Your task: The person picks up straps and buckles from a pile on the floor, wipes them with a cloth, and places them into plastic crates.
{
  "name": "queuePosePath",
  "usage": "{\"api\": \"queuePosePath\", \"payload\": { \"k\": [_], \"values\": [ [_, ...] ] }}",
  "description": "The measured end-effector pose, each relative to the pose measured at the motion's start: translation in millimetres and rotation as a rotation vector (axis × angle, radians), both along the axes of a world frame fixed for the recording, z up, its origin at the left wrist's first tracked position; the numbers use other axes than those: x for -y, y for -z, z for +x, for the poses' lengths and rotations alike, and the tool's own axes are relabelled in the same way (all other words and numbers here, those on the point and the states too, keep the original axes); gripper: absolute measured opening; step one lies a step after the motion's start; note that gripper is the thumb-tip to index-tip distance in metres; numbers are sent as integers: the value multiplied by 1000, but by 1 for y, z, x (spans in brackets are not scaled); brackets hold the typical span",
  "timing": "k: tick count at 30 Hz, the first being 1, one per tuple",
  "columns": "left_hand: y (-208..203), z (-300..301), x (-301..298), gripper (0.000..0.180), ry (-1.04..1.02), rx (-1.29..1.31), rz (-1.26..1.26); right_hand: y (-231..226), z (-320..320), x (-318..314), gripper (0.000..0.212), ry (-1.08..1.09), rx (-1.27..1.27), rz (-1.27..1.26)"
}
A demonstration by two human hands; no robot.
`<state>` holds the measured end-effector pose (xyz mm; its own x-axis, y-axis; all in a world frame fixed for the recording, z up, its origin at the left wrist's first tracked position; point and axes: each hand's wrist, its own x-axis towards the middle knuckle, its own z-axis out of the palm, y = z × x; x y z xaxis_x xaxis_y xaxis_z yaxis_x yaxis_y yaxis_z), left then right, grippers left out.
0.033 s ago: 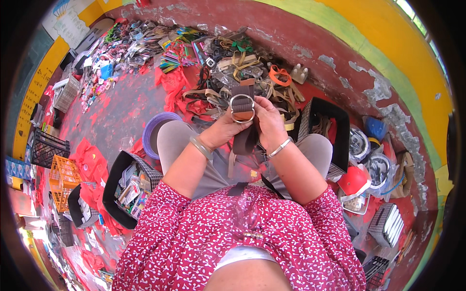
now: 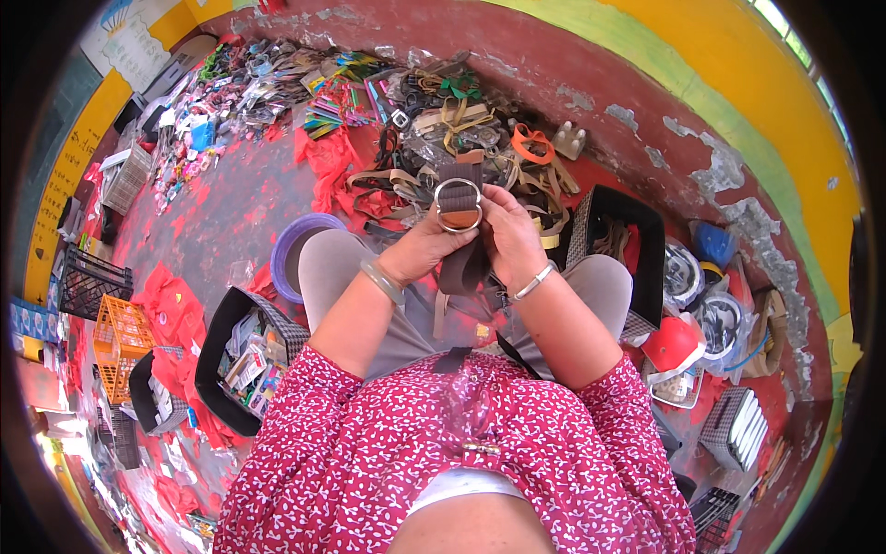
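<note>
Above my lap I hold a dark brown webbing belt [image 2: 464, 270] with two large silver rings [image 2: 459, 228] as its buckle. The strap runs through the rings and shows a tan-brown tab [image 2: 470, 158] at its far end. My left hand [image 2: 426, 247] is closed on the belt's left side, with the fingertips at the lower ring. On the right edge my right hand [image 2: 509, 235] pinches the strap beside the rings. The belt's lower part hangs in a loop between my wrists. Just beyond my hands lies a heap of belts and straps [image 2: 454, 125], with an orange belt [image 2: 532, 143] among them.
A purple tub [image 2: 283, 268] stands by my left knee. Beside me are a black bin of packaged goods [image 2: 213, 367] and an orange crate [image 2: 121, 346]. To my right are another black bin [image 2: 651, 245] and a red helmet [image 2: 671, 344]. A peeling wall [image 2: 609, 83] curves behind the heap.
The rings and strap have shifted very slightly to the left in my hands. My grip looks the same.
</note>
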<state>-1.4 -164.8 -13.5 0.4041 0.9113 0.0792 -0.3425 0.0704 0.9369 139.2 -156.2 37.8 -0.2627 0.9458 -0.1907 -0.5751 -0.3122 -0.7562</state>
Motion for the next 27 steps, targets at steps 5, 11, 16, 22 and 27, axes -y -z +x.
{"api": "queuePosePath", "payload": {
  "k": [5,11,16,22,27],
  "values": [
    [-6,-5,5,34,125,152,-117,-1,9,2,16,-161,20,-79],
    [-16,8,6,71,-171,190,-32,25,9,-8,12,141,239,-82],
    [-8,10,5,68,-200,221,20,28,9,-11,11,162,230,-65],
    [-5,15,8,67,-275,202,34,24,5,-10,12,206,135,-93],
    [-1,12,5,62,-260,172,24,19,5,-8,15,139,87,-113]
  ]
}}
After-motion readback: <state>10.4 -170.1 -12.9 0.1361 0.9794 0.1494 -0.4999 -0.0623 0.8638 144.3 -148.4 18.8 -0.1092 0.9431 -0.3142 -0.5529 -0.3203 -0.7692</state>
